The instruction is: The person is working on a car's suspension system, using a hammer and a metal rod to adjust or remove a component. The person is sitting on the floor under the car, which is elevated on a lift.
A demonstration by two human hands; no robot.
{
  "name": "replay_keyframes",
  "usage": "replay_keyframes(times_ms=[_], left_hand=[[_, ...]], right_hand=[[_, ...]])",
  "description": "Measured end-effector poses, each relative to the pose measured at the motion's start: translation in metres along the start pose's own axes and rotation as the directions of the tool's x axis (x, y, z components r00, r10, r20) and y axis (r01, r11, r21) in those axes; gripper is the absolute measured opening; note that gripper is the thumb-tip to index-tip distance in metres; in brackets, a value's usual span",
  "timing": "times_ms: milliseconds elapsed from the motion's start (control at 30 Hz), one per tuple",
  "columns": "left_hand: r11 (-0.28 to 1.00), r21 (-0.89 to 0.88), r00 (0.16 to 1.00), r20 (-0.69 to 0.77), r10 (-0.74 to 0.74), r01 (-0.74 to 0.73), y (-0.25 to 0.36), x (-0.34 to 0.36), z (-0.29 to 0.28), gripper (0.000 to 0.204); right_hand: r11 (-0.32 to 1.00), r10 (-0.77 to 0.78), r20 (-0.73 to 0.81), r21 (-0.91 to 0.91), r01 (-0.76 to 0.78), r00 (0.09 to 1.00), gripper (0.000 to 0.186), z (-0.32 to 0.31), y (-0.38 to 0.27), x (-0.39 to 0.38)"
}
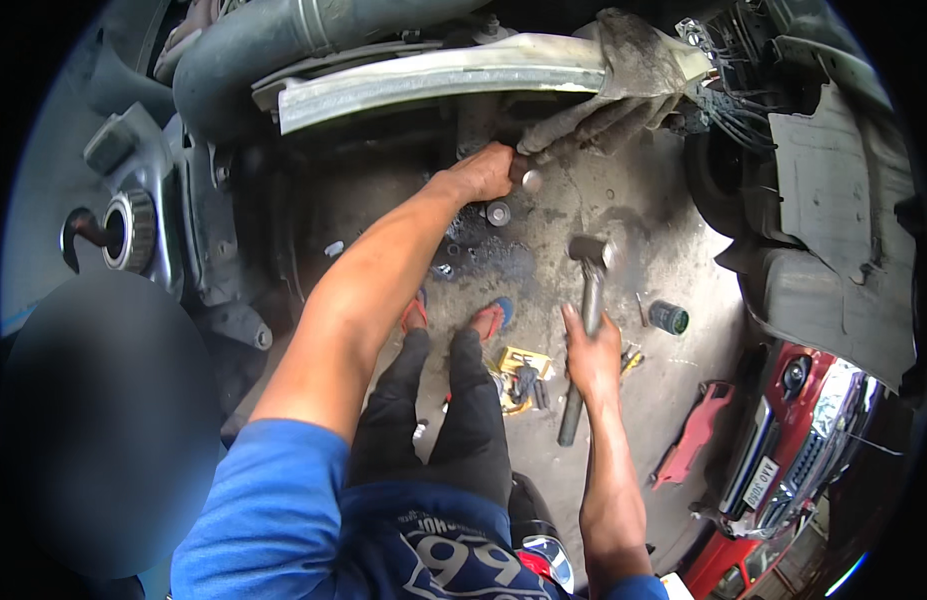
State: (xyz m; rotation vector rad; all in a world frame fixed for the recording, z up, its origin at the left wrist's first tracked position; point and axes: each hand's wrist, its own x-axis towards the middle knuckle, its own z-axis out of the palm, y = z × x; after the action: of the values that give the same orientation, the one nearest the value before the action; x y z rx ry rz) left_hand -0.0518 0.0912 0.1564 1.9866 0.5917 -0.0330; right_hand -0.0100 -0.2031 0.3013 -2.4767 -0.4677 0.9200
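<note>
My right hand (593, 350) is wrapped round the handle of a hammer (591, 290), which stands upright in the picture with its dark, blunt metal head (591, 250) at the top. My left hand (480, 172) reaches forward, its fingers closed on a dark tool (530, 181) that shows a round, shiny metal end. What kind of tool it is, my fingers and the shadow hide. Just beyond that hand, a grimy, glove-shaped grey-brown piece (633, 75) hangs over a pale beam (443, 75) of the vehicle. The hammer head and the left-hand tool are apart.
A small ring-shaped metal part (497, 214) lies on the stained floor. Near my sandalled feet is a yellow box (524, 361) with tools, and a dark green can (668, 317) lies to the right. A red car (783, 440) and grey body panels (833, 200) stand at the right.
</note>
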Motion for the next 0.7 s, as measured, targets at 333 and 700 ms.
replay_keyframes(times_ms=[333,700], left_hand=[[0.989,0.053,0.987,-0.071,0.143,-0.140,0.030,-0.004,-0.004,0.025],[0.998,-0.005,0.987,-0.150,0.055,-0.056,0.015,-0.012,0.029,0.022]], right_hand=[[0.944,0.308,-0.023,0.134,-0.302,0.951,0.038,0.011,0.111,-0.049],[0.906,0.352,0.123,0.204,-0.371,0.928,0.041,0.019,0.122,-0.057]])
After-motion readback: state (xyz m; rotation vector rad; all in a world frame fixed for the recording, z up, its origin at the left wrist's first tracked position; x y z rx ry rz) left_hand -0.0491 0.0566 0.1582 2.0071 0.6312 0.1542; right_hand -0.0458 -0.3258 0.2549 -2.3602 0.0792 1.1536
